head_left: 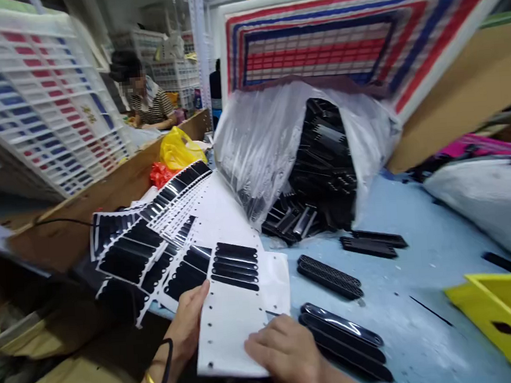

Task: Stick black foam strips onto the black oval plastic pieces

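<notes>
My left hand (187, 313) grips the left edge of a white backing sheet of black strip stickers (232, 327), thumb on top. Several black strips remain at its upper end; the lower part is bare white with small black dots along the edge. My right hand (288, 349) is closed at the sheet's lower right edge, fingertips on its surface. A thin dark sliver shows just above its knuckles; I cannot tell what it is. Right of that hand lie glossy long black pieces (345, 343) side by side, with textured black pieces (329, 277) above them.
More sticker sheets (128, 253) fan out at left. A clear plastic bag (256, 145) spills black pieces onto the blue table (419, 273). A yellow bin (504, 314) stands at right, a white bag (483, 199) behind it. A person (153, 105) sits beyond the wooden board.
</notes>
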Action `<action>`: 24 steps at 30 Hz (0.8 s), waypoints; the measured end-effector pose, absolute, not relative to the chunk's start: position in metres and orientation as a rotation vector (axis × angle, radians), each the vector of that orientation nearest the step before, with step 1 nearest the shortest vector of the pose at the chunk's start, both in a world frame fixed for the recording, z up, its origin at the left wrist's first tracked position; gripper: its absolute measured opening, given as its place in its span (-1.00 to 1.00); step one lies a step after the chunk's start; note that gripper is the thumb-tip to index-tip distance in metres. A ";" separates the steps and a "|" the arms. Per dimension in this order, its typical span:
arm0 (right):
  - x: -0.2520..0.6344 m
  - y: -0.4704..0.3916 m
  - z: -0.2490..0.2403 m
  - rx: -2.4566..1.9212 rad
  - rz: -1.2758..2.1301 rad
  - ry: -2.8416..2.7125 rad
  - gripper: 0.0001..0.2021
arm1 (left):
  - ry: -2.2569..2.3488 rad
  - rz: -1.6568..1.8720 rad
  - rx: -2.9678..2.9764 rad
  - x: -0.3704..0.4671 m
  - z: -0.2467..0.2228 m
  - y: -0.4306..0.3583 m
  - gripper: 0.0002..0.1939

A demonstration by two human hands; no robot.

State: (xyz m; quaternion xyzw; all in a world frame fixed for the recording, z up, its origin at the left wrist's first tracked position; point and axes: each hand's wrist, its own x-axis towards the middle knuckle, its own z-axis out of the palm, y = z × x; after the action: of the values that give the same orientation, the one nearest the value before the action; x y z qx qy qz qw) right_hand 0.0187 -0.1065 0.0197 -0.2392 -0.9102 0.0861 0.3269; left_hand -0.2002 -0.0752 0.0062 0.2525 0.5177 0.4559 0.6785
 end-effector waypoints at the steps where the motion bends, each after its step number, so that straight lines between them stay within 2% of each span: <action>1: 0.017 -0.115 0.011 -0.602 0.157 -2.372 -0.81 | 1.111 1.010 0.567 -0.194 0.007 -0.073 -0.49; 5: 0.009 -0.137 -0.010 -0.744 0.021 -2.407 -0.86 | 1.068 1.071 0.608 -0.184 0.020 -0.055 -0.50; 8: 0.012 -0.136 0.009 -1.004 0.142 -2.470 -0.86 | 1.105 1.338 0.733 -0.185 0.048 -0.025 -0.51; 12: 0.016 -0.124 0.046 -1.149 0.322 -2.426 -0.88 | 1.083 1.754 0.984 -0.185 0.086 0.019 -0.65; 16: 0.011 -0.124 0.048 -1.172 0.391 -2.376 -0.89 | 1.097 1.986 1.114 -0.184 0.083 0.047 -0.77; 19: 0.009 -0.132 0.037 -1.160 0.432 -2.355 -0.86 | 1.089 1.882 1.016 -0.181 0.057 0.044 -0.81; 24: 0.011 -0.121 0.026 -1.217 0.439 -2.167 -0.83 | 1.050 1.423 0.775 -0.168 0.011 -0.005 -0.74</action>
State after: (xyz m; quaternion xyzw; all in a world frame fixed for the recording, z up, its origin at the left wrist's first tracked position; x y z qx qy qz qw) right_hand 0.0111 -0.1213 0.0257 -0.4593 -0.8180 0.1659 0.3040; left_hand -0.1683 -0.0055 0.0112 0.3302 0.4471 0.6061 0.5689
